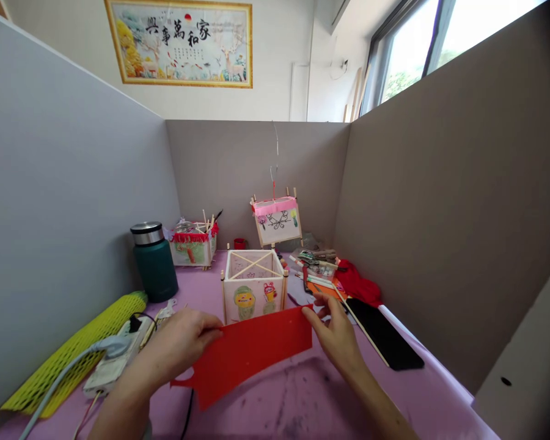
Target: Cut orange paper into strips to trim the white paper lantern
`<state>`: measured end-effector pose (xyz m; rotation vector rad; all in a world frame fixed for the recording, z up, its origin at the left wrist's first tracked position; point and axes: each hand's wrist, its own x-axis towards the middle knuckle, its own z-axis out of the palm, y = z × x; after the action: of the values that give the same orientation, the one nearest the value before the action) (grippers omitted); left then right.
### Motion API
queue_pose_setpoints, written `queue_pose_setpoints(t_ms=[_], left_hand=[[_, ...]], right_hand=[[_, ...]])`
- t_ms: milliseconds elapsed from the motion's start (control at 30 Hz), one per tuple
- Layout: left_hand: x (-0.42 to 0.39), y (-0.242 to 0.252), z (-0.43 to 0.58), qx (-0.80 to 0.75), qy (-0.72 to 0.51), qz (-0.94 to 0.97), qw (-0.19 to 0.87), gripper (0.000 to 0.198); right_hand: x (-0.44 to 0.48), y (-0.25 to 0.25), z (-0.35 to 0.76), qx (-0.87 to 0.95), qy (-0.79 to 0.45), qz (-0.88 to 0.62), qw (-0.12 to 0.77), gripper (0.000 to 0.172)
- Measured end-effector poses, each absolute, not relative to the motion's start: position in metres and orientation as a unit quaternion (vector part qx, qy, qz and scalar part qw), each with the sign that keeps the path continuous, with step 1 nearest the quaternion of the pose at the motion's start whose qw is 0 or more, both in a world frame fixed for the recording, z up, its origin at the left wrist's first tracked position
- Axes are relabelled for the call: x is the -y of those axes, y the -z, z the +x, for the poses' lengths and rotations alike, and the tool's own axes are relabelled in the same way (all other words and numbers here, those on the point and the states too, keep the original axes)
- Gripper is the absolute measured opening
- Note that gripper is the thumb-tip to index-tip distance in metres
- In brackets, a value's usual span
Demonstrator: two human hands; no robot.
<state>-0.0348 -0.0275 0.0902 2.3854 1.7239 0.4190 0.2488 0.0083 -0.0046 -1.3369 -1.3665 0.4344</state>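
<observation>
A strip of red paper (256, 351) is stretched between my two hands above the table. My left hand (190, 336) pinches its upper left edge, and my right hand (332, 327) grips its upper right corner between thumb and fingers. Just behind the paper stands a square lantern (255, 293) with wooden corner sticks, crossed sticks over its top and drawings on its white front. The paper covers the lantern's lower part. A narrow red tail sticks out below my left wrist.
A green bottle (154, 263), a power strip (119, 360) and yellow mesh (77, 354) lie to the left. A second lantern (277, 223) hangs behind, beside a decorated box (192, 247) of sticks. On the right are a black phone-like slab (385, 336), red cloth (360, 282) and tools; grey partitions surround the purple tabletop.
</observation>
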Motion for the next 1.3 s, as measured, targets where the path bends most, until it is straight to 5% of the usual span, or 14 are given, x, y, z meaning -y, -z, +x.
queue_pose_setpoints(t_ms=[100,367,667,867,1100,1300], left_hand=[[0.024,-0.1,-0.042,-0.568,-0.128,0.808,0.089,0.034],[0.007,-0.115,-0.046,-0.7,-0.089,0.701,-0.107,0.039],[-0.001,-0.114,-0.047,-0.712,-0.085,0.689,-0.104,0.038],[0.02,-0.106,-0.046,-0.652,-0.087,0.753,0.011,0.031],[0.022,-0.095,-0.036,-0.635,-0.117,0.749,-0.151,0.027],[0.008,-0.094,-0.023,-0.602,-0.18,0.768,-0.123,0.024]], right_hand=[[-0.016,0.003,0.239,0.618,-0.21,-0.553,0.518,0.03],[-0.026,-0.005,0.207,0.615,-0.241,-0.542,0.519,0.041],[-0.032,-0.009,0.199,0.608,-0.236,-0.544,0.528,0.041],[-0.014,0.008,0.219,0.567,-0.366,-0.516,0.527,0.039],[-0.004,0.014,0.217,0.507,-0.464,-0.44,0.578,0.037],[-0.01,0.012,0.204,0.47,-0.467,-0.447,0.6,0.039]])
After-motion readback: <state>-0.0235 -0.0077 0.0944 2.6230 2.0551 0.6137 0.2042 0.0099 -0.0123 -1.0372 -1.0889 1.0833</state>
